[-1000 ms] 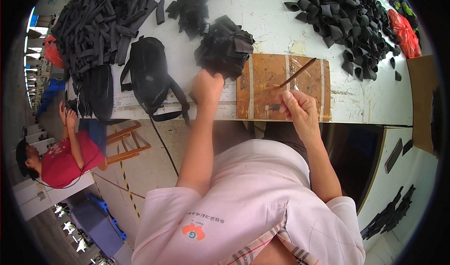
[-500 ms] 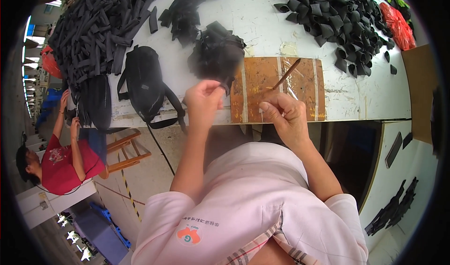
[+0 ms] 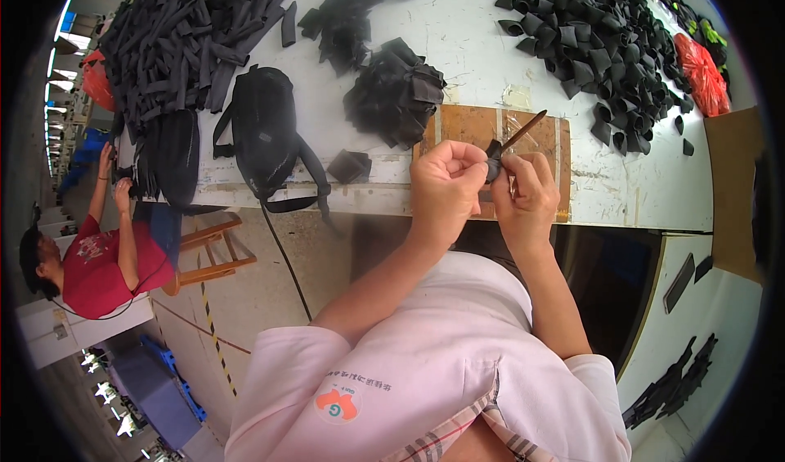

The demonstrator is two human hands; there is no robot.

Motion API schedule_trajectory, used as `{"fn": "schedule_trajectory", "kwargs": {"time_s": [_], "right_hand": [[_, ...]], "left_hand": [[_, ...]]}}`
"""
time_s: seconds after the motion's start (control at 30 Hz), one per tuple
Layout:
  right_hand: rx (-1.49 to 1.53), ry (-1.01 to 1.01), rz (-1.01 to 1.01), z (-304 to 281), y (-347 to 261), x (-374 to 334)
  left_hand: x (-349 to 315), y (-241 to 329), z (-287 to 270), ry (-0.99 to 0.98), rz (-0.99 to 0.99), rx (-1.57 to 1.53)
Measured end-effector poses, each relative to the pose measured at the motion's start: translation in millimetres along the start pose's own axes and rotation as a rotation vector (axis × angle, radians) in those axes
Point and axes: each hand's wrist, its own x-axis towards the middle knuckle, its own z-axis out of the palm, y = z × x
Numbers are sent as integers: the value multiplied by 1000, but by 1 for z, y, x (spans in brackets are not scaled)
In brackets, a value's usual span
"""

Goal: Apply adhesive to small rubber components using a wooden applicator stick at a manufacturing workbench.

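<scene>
Both my hands meet over the brown taped board (image 3: 466,120) at the table's front edge. My left hand (image 3: 448,186) pinches a small black fabric piece (image 3: 493,161) between thumb and fingers. From the other side, my right hand (image 3: 527,190) has its fingertips closed on the same piece. A thin brown pointed stick (image 3: 525,131) slants up and right from beside the fabric. Its lower end is hidden, so whether my right hand grips it I cannot tell. Left of the board lies a single dark fabric square (image 3: 349,167), in front of a heap of similar squares (image 3: 394,94).
Black strips (image 3: 176,45) are piled at the far left, near a black strapped bag (image 3: 263,131). Folded black loops (image 3: 589,45) cover the far right, beside a red plastic bag (image 3: 702,74). A person in a red shirt (image 3: 118,266) works at the left near a wooden stool (image 3: 217,253).
My left hand has moved right from beside the fabric heap to meet my right hand over the board, bringing the black piece. My right fingers now hold that piece too. The view has shifted slightly.
</scene>
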Motion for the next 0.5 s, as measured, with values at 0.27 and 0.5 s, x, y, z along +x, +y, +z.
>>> {"fn": "schedule_trajectory", "kwargs": {"time_s": [0.27, 0.5], "right_hand": [[1601, -408, 1010, -22, 8, 9], [1196, -421, 701, -47, -23, 41]], "left_hand": [[-1, 5, -8, -194, 24, -86], [5, 30, 12, -227, 30, -405]]}}
